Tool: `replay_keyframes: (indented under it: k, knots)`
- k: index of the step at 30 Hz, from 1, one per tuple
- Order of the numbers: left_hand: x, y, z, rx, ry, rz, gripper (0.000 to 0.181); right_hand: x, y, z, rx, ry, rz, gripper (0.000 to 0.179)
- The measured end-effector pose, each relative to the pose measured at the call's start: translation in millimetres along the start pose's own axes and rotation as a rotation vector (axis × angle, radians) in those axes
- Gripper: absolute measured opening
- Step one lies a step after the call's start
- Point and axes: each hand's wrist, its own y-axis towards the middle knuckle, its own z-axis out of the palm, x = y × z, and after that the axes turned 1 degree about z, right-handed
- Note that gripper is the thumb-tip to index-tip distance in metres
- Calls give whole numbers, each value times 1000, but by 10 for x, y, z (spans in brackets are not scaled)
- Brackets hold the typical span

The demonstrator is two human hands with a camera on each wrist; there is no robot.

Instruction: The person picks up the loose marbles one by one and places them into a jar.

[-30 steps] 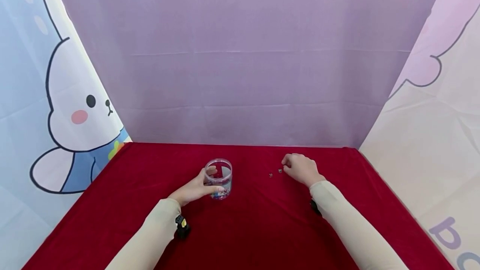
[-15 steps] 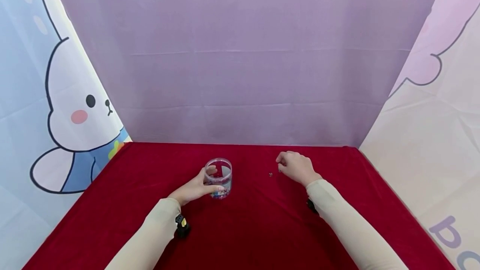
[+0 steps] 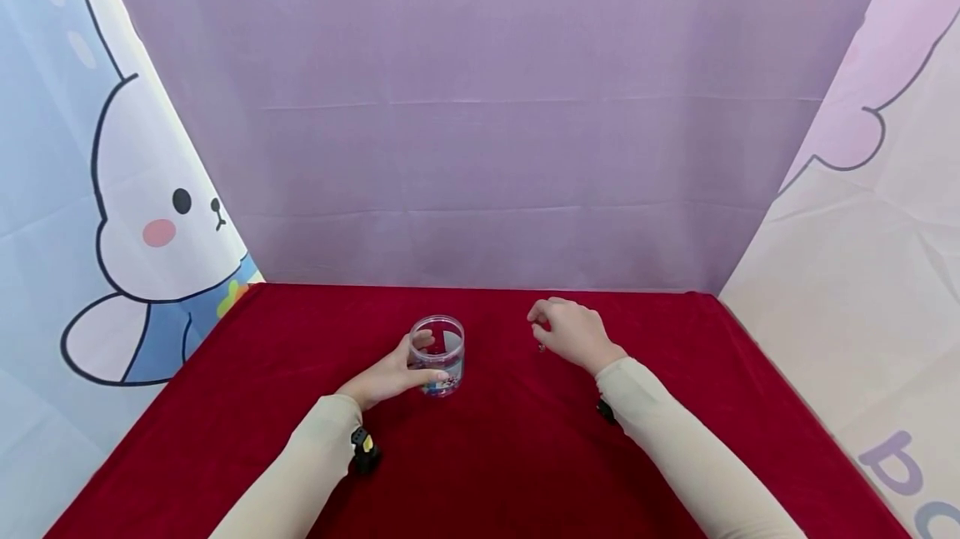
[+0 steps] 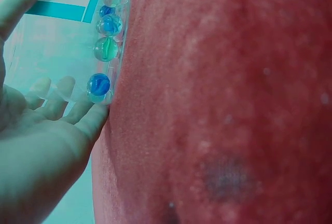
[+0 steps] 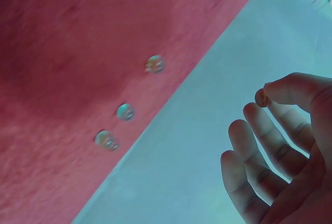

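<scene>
A clear plastic jar (image 3: 454, 362) stands on the red cloth, and my left hand (image 3: 384, 381) grips it from the left, thumb in front and fingers behind. Several blue and green glass marbles (image 4: 106, 49) lie inside it at the bottom. My right hand (image 3: 573, 333) hovers over the cloth to the right of the jar. In the right wrist view its thumb and index finger pinch a small brownish round thing that looks like a marble (image 5: 261, 98), partly hidden by the thumb. Three loose marbles (image 5: 125, 111) lie on the cloth there; only one marble (image 3: 542, 348) shows in the head view, below the fingertips.
Red cloth (image 3: 480, 472) covers the table. A plain purple sheet (image 3: 480, 147) hangs along the back edge. Printed sheets close off the left side, with a cartoon rabbit (image 3: 150, 189), and the right side.
My right hand has moved left across the loose marbles toward the jar, covering one that showed before. My left hand and the jar have stayed in place.
</scene>
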Motion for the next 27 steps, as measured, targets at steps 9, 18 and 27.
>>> replay_keyframes:
  k: [9, 18, 27]
  knots:
    - [-1, 10, 2, 1, 5, 0, 91, 215, 10, -46, -64, 19, -74, 15]
    - [9, 20, -4, 6, 17, -1, 91, 346, 35, -39, -85, 26, -109, 16]
    - [14, 24, -4, 3, 19, -6, 92, 475, 65, -28, -102, 22, -152, 16]
